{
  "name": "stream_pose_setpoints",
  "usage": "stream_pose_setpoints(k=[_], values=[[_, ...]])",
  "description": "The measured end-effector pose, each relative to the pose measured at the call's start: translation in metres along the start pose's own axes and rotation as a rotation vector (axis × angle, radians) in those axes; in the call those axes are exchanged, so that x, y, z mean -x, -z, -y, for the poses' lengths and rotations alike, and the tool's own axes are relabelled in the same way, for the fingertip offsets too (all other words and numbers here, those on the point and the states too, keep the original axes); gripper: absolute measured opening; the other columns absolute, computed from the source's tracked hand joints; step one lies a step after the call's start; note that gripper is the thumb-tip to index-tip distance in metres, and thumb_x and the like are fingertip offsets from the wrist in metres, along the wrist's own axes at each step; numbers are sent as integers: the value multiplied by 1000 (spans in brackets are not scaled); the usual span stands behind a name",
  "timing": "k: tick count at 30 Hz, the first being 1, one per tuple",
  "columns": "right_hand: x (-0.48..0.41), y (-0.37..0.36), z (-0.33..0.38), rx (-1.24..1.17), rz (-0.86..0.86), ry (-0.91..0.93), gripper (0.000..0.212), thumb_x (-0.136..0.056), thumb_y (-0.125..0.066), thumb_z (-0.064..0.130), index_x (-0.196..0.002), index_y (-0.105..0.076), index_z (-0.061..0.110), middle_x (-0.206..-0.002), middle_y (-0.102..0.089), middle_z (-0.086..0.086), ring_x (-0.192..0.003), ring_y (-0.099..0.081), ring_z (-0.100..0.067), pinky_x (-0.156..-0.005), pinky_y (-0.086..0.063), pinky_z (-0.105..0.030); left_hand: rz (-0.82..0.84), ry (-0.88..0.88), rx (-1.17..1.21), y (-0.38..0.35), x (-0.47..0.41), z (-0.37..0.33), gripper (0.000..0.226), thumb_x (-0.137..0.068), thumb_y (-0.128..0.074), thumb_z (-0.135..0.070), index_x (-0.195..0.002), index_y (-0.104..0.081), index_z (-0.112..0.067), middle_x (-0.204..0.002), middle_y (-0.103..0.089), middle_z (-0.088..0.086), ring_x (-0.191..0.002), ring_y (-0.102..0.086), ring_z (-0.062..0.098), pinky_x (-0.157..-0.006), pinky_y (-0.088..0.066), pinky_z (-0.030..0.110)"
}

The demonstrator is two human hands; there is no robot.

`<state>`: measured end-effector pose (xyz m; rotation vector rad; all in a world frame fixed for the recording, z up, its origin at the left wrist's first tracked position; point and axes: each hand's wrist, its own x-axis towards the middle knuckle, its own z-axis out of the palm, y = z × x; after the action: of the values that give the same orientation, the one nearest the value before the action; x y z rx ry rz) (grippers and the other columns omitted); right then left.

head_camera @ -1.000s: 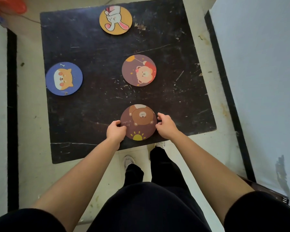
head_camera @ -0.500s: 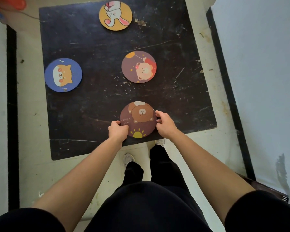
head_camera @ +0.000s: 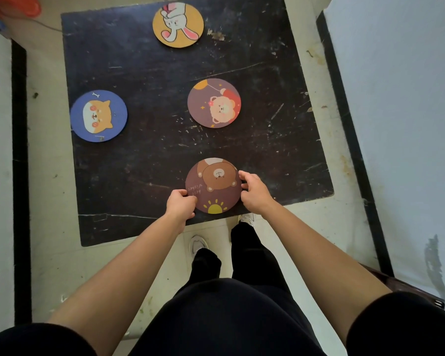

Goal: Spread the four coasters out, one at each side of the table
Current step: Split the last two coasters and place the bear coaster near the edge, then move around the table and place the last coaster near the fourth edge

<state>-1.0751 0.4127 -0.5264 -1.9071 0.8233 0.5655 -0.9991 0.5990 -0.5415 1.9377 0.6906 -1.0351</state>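
Four round coasters lie on the black square table (head_camera: pixel 144 160). A yellow rabbit coaster (head_camera: pixel 178 24) sits at the far edge and a blue dog coaster (head_camera: pixel 98 116) at the left edge. A purple coaster with a pink bear (head_camera: pixel 214 103) lies right of the middle. A brown bear coaster (head_camera: pixel 213 185) lies flat at the near edge. My left hand (head_camera: pixel 181 204) is curled on its left rim. My right hand (head_camera: pixel 253 192) touches its right rim with the fingers slightly spread.
The table top is scratched and scuffed, with small debris (head_camera: pixel 217 34) next to the rabbit coaster. A pale wall (head_camera: pixel 401 124) rises close on the right and a red object (head_camera: pixel 13 6) sits at the far left corner. My legs and shoes (head_camera: pixel 198 244) stand below the near edge.
Both hands stay at the brown bear coaster, which has barely shifted near the front edge. My right fingers have loosened a little. The other three coasters have not moved.
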Motion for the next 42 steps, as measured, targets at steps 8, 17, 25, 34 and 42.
stream_pose_setpoints(k=[8,17,25,34,42], values=[[2,-3,0,7,-8,6,66,-91,-43,-11,-152,-33,13,-153,-34,-7,-135,-45,-24,-106,-45,-37,3,-13,-7,1,-2,2,44,-91,-57,-8,-132,-43,-17,-101,-52,-1,-81,-54,15,-57,-50,28],[2,-9,-2,6,-24,7,67,-91,-45,-11,-153,-32,12,-154,-34,-8,-136,-45,-25,-109,-44,-39,9,-16,-6,3,-3,5,48,-91,-56,-5,-135,-42,-16,-91,-50,-5,-76,-55,13,-57,-52,27],[8,6,11,122,-114,42,59,-96,-44,9,-153,-31,17,-158,-34,-7,-141,-38,-27,-112,-37,-43,-9,-204,-192,17,11,-14,59,-89,-59,-18,-143,-34,-14,-136,-50,12,-111,-54,25,-77,-50,32],[17,50,53,179,-424,131,53,-96,-54,32,-146,-39,23,-151,-43,-4,-135,-47,-25,-106,-42,-43,-129,-551,-357,54,41,-82,62,-91,-55,-31,-146,-31,-15,-150,-36,12,-115,-55,28,-95,-48,51],[-1,75,80,190,-456,156,58,-93,-61,32,-146,-39,27,-151,-42,-4,-133,-50,-26,-103,-45,-42,-65,-478,-132,49,40,-119,63,-91,-54,-29,-147,-30,-15,-150,-37,11,-126,-46,28,-84,-38,34]])
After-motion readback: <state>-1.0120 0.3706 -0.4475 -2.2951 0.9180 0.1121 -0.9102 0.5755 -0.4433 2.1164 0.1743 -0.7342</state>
